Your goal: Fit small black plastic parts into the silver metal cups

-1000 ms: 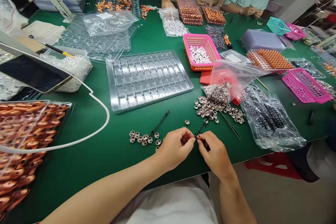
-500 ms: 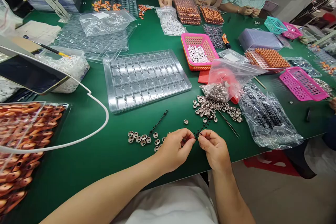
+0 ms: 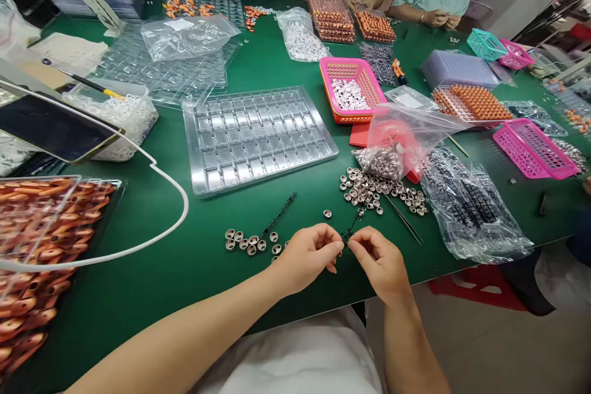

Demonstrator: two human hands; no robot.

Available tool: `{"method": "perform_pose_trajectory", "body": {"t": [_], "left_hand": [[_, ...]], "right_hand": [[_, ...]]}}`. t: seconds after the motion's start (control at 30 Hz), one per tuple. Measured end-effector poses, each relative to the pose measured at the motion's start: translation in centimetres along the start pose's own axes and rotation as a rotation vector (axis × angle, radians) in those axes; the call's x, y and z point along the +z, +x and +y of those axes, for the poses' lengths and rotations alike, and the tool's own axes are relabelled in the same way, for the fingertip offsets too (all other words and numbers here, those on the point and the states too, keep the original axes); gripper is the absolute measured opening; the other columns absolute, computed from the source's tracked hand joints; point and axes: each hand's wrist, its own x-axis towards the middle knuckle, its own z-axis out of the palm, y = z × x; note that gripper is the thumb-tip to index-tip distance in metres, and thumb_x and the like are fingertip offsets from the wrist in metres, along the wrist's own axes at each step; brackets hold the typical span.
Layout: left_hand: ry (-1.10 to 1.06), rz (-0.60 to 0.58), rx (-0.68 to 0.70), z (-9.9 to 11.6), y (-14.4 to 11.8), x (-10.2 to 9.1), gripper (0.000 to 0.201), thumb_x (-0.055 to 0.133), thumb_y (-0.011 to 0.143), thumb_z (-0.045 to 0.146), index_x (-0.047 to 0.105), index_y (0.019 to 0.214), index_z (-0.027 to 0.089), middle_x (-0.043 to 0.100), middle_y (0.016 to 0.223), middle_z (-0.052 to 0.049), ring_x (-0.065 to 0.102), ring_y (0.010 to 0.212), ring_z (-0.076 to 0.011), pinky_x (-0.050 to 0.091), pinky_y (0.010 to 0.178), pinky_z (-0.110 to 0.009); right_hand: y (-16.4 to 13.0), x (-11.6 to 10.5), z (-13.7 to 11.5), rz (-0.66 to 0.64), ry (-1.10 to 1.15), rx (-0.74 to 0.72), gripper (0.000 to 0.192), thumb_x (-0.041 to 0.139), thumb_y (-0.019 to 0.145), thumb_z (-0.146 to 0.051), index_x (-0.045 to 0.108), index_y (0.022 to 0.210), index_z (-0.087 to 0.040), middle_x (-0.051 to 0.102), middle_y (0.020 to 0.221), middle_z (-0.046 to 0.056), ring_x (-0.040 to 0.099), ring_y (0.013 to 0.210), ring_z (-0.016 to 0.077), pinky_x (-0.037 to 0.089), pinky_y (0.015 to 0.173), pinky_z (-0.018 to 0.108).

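Near the table's near edge, the left hand (image 3: 307, 258) and right hand (image 3: 376, 261) pinch closed on a thin black plastic strip (image 3: 351, 229), apparently mid-fitting a small metal ring, which calls for a steady, fine push.

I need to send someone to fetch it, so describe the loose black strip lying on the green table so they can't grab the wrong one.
Start at the big clear plastic compartment tray in the middle of the green table. Just in front of its near edge lies a thin black toothed plastic strip, slanting down to a cluster of small silver metal rings. Unlike the similar black strip pinched by the left hand and right hand, nobody touches it.
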Motion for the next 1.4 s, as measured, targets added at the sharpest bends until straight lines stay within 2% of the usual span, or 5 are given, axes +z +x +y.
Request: {"method": "perform_pose_trajectory", "body": {"t": [0.23,0.63,0.9,1.23,1.4], "left_hand": [[0.379,0.143,0.127,-0.6,-0.2,0.0,0.016,0.056,0.084,0.033,0.061,0.079,0.019,0.060,0.072,-0.001,0.057,0.063,-0.0147,0.049,0.057,-0.024],[0.500,0.109,0.220,-0.4,-0.6,0.2,0.013,0.054,0.085,0.028,0.062,0.080,0.019,0.061,0.075,-0.003,0.056,0.063,-0.0144,0.047,0.057,-0.024],[-0.110,-0.160,-0.073,0.2,0.0,0.1,0.029,0.069,0.072,0.041,0.056,0.074,0.015,0.052,0.064,0.001,0.049,0.056,-0.0111,0.051,0.052,-0.026],[0.154,0.055,0.014,-0.3,0.0,0.1,0.018,0.060,0.079,0.034,0.058,0.077,0.016,0.054,0.068,0.002,0.055,0.059,-0.0122,0.055,0.057,-0.027],[0.308,0.118,0.069,-1.0,-0.2,0.2,0.016,0.057,0.083,0.035,0.059,0.079,0.019,0.057,0.070,0.001,0.056,0.059,-0.0132,0.051,0.052,-0.024]], "right_hand": [[0.2,0.2,0.6,0.031,-0.455,-0.211,0.012,0.051,0.093,-0.022,0.062,0.092,-0.021,0.061,0.086,0.005,0.056,0.075,0.0191,0.042,0.067,0.031],[0.2,0.4,0.2,0.101,0.323,0.131,0.018,0.068,0.084,-0.037,0.063,0.084,-0.020,0.056,0.077,0.000,0.047,0.063,0.0122,0.039,0.056,0.024],[0.5,0.8,0.2,-0.058,0.635,0.135,0.025,0.069,0.079,-0.040,0.057,0.076,-0.019,0.048,0.071,0.000,0.039,0.056,0.0113,0.033,0.052,0.025],[0.2,-0.3,-0.3,-0.025,-0.322,-0.108,0.012,0.052,0.092,-0.024,0.059,0.082,-0.022,0.057,0.079,0.002,0.050,0.067,0.0160,0.039,0.061,0.028],[0.2,-0.2,0.0,-0.026,-0.395,-0.142,0.010,0.052,0.091,-0.020,0.061,0.088,-0.022,0.059,0.083,0.003,0.054,0.072,0.0172,0.042,0.065,0.029]]}}
